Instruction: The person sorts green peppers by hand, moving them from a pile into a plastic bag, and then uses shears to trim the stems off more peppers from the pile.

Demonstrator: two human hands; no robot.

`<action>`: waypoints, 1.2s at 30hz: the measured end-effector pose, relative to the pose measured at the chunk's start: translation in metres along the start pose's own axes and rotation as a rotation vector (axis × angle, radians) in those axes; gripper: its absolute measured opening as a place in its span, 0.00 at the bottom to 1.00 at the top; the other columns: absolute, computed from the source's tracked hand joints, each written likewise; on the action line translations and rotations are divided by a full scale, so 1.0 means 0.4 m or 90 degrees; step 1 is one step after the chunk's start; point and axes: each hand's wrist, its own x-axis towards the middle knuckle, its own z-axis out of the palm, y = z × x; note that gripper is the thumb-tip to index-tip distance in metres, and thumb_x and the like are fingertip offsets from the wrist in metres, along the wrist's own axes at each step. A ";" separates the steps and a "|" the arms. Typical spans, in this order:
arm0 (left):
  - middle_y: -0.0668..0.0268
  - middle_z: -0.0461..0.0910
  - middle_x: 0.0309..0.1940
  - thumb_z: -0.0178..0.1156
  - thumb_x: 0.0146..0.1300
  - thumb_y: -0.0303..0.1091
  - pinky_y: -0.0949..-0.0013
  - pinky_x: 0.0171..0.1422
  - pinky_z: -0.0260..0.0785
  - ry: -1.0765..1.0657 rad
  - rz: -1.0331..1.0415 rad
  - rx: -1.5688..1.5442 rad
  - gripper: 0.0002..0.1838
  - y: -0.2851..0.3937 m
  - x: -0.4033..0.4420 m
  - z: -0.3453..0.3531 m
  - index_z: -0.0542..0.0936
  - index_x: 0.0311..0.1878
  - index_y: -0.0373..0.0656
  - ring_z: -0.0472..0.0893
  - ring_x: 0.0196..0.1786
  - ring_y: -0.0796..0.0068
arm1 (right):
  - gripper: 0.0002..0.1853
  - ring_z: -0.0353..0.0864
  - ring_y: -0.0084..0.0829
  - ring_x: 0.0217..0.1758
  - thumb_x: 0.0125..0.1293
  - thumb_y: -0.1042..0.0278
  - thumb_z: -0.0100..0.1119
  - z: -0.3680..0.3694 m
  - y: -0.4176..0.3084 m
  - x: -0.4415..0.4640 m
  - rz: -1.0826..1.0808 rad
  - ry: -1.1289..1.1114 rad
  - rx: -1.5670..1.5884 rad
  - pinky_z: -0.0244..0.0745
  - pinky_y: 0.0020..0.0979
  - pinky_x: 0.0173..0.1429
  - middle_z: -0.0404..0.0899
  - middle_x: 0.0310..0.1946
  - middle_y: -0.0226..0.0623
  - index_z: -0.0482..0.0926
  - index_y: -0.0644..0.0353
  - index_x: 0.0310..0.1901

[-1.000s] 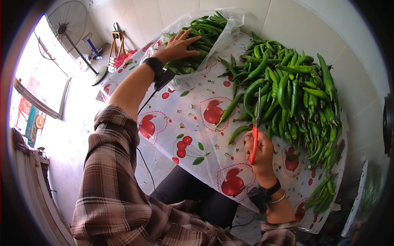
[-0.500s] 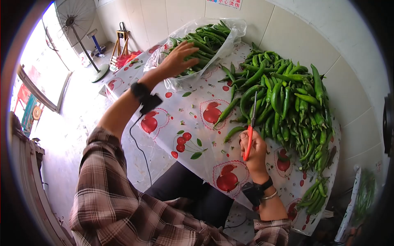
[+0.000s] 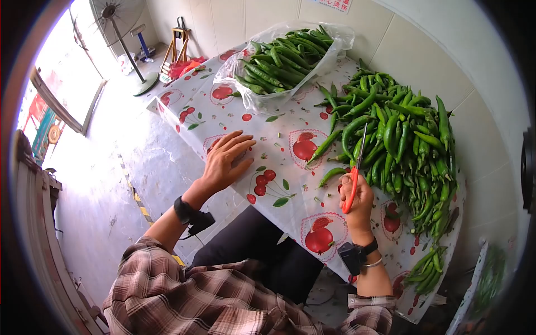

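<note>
My left hand [image 3: 224,162] is over the near left edge of the table, palm down, fingers stretched out and nothing in it. In my right hand [image 3: 359,196] is a pair of scissors [image 3: 353,190] with orange-red handles, its blades pointing away from me and looking closed. Just beyond the blades spreads a large heap of green chili peppers [image 3: 391,134]. One loose pepper [image 3: 331,176] lies left of the scissors. Farther back, a clear plastic bag [image 3: 269,101] holds many more green peppers [image 3: 287,58].
A fruit-printed tablecloth [image 3: 268,148] covers the table, with small green bits scattered over it. A little pile of peppers [image 3: 427,271] is at the near right corner. Tiled wall [image 3: 413,50] borders the far side. On the floor at left stands a fan [image 3: 125,50].
My left hand has come back from above the bag of peppers to the near table edge. My right hand still holds the scissors beside the heap. The whole view has shifted slightly.
</note>
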 end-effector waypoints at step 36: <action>0.55 0.79 0.35 0.57 0.52 0.33 0.58 0.49 0.69 -0.039 -0.194 0.186 0.09 -0.333 0.267 -0.007 0.80 0.35 0.40 0.78 0.43 0.53 | 0.12 0.62 0.14 0.15 0.66 0.61 0.56 -0.006 0.009 0.006 -0.006 0.003 -0.030 0.59 0.17 0.16 0.64 0.15 0.24 0.74 0.63 0.36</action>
